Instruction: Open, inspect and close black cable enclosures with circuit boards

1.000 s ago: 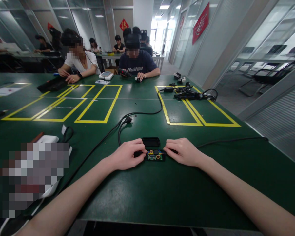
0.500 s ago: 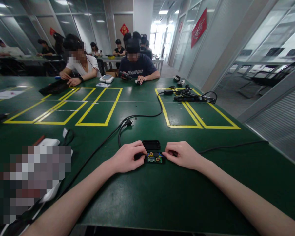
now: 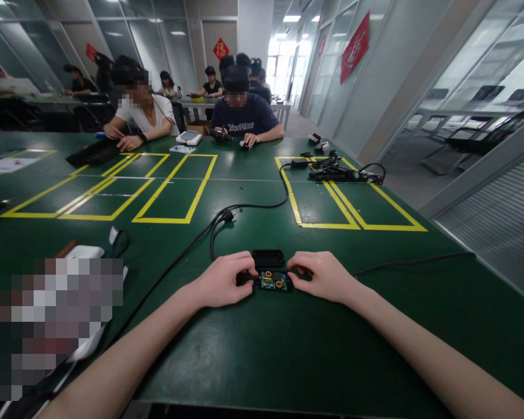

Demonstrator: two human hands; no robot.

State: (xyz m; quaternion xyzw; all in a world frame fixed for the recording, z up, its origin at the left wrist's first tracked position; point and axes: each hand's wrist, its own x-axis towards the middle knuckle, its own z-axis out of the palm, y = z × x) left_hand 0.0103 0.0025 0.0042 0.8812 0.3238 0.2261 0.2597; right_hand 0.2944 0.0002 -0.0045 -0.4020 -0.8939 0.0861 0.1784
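"Where does the board point(image 3: 273, 280) lie?"

"Lower center of the frame, just below a black cover point(image 3: 268, 258), between my left hand point(image 3: 226, 280) and my right hand point(image 3: 328, 278), long axis running left to right. Neither is clearly nearer."

"And their grip?"

"Left thumb and fingers bracket a cord point(image 3: 248, 277); whether they pinch it, I cannot tell. Right thumb and forefinger stand parted at the board's right end."

"Any writing?"

"A red sign point(image 3: 220, 49), upper center, reads '福'; the shirt point(image 3: 236, 114) opposite me shows lettering ending in 'Ware.' The banner point(image 3: 355, 48), upper right, I cannot read."
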